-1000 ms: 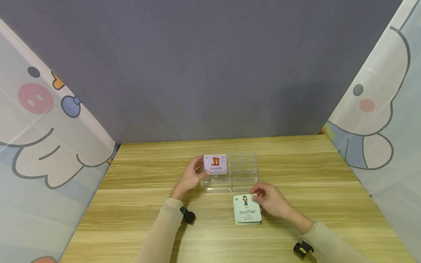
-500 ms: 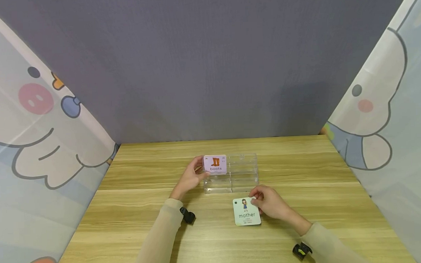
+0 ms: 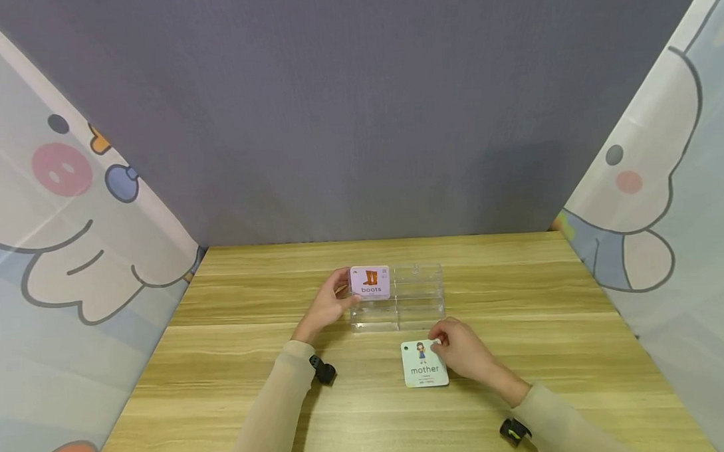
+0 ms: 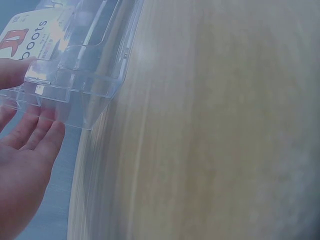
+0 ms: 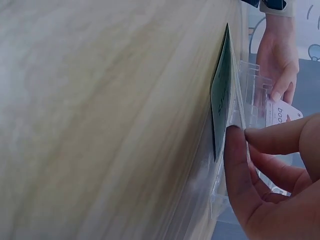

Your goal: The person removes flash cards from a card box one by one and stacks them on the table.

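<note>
A clear plastic card rack (image 3: 421, 308) with stepped compartments stands at the table's middle. In its upper left compartment is a lilac card marked "boots" (image 3: 370, 282). My left hand (image 3: 327, 304) grips the rack's left side, thumb in front by the card's lower corner, fingers behind; the left wrist view shows the fingertips (image 4: 51, 131) through the plastic. In front of the rack, my right hand (image 3: 465, 349) pinches a small stack of flash cards (image 3: 425, 367) by its upper right corner. The top card is pale green and reads "mother". Seen edge-on from the right wrist, the bottom card (image 5: 220, 107) splays from the others.
The wood-grain table (image 3: 234, 350) extends to both sides of the rack. A grey partition (image 3: 364, 119) rises along its back edge. Cartoon-printed curtains hang at the left (image 3: 68, 216) and right (image 3: 642, 196).
My right hand has shifted slightly left and toward me. The card stack moved a little toward me with it, and its lower cards no longer stick out. The left hand and rack stayed put.
</note>
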`<state>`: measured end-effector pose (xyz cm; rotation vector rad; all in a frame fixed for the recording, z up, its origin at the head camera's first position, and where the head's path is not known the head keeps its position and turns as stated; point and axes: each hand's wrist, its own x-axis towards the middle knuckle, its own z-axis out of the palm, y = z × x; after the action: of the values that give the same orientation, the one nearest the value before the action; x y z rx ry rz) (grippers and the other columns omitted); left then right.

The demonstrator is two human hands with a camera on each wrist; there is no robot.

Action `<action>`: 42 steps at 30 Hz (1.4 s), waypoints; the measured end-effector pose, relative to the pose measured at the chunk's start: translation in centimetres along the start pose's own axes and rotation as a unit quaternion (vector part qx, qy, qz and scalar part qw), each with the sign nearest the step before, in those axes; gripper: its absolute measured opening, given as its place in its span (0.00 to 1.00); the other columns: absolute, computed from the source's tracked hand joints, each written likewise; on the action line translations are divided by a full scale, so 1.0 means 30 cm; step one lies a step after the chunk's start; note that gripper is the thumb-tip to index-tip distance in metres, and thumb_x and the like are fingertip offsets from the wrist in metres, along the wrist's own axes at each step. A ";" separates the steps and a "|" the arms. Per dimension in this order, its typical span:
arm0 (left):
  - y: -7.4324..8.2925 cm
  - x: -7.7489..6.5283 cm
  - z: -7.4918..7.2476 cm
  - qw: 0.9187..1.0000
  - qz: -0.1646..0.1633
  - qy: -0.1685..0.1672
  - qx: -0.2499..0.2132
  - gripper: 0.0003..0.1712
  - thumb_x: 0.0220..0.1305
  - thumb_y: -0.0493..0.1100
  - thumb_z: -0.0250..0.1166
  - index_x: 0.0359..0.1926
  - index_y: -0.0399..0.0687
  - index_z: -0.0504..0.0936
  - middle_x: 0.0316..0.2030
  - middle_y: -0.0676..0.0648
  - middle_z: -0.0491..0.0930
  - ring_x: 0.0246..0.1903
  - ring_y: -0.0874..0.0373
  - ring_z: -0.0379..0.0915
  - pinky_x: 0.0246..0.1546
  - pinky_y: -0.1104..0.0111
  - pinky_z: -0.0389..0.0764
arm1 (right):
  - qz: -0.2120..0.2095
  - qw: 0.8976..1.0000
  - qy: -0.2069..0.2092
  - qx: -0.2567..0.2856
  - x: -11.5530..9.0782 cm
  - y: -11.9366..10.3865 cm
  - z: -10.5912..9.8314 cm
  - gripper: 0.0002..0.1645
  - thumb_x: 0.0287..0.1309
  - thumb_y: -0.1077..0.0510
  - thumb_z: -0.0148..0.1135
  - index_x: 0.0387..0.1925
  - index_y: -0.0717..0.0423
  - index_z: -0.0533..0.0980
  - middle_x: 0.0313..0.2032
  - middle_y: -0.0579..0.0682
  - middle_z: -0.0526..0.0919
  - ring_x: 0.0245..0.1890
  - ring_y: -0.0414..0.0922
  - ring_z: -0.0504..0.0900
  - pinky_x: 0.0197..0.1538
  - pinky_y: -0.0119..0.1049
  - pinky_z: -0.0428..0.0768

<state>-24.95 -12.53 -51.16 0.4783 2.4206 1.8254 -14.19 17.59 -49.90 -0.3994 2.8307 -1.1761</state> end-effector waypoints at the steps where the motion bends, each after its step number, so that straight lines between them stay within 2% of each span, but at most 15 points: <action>1: 0.000 0.000 0.000 1.000 -0.001 0.000 0.001 0.37 0.61 0.29 0.70 0.70 0.37 0.67 0.62 0.38 0.74 0.65 0.41 0.68 0.72 0.52 0.66 | 0.001 1.000 0.001 -0.006 0.000 -0.002 0.001 0.07 0.55 0.71 0.68 0.34 0.60 0.82 0.30 0.44 0.75 0.30 0.39 0.72 0.32 0.30 0.75; 9: -0.002 0.001 0.001 1.000 0.000 0.000 0.006 0.38 0.61 0.29 0.70 0.70 0.36 0.66 0.61 0.37 0.75 0.65 0.41 0.69 0.72 0.52 0.66 | 0.014 1.000 -0.001 -0.022 0.000 -0.021 -0.001 0.07 0.55 0.72 0.68 0.34 0.60 0.81 0.30 0.45 0.75 0.30 0.41 0.71 0.32 0.32 0.74; 22: -0.004 -0.002 0.000 1.000 -0.004 0.002 -0.001 0.38 0.61 0.29 0.70 0.70 0.37 0.67 0.61 0.37 0.75 0.65 0.40 0.68 0.72 0.51 0.66 | 0.037 0.996 -0.013 -0.078 0.010 -0.034 0.009 0.05 0.57 0.69 0.68 0.35 0.60 0.81 0.32 0.47 0.76 0.31 0.43 0.73 0.35 0.39 0.78; 33: -0.006 0.002 -0.001 1.000 -0.001 -0.002 -0.010 0.39 0.60 0.28 0.70 0.71 0.36 0.66 0.62 0.35 0.74 0.66 0.39 0.67 0.73 0.49 0.65 | 0.025 0.992 -0.019 -0.121 0.014 -0.028 0.020 0.04 0.56 0.69 0.69 0.34 0.62 0.81 0.33 0.50 0.78 0.34 0.46 0.79 0.39 0.43 0.85; 42: -0.007 0.011 0.003 1.000 -0.012 -0.001 -0.008 0.38 0.61 0.26 0.67 0.71 0.33 0.63 0.63 0.32 0.71 0.67 0.37 0.65 0.73 0.49 0.63 | 0.026 0.988 -0.034 -0.150 0.022 -0.038 0.019 0.06 0.55 0.70 0.69 0.31 0.60 0.78 0.30 0.49 0.75 0.28 0.44 0.74 0.32 0.40 0.81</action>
<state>-25.30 -12.39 -51.35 0.4479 2.3975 1.8313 -14.48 16.24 -49.46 -0.3686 2.9417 -0.7118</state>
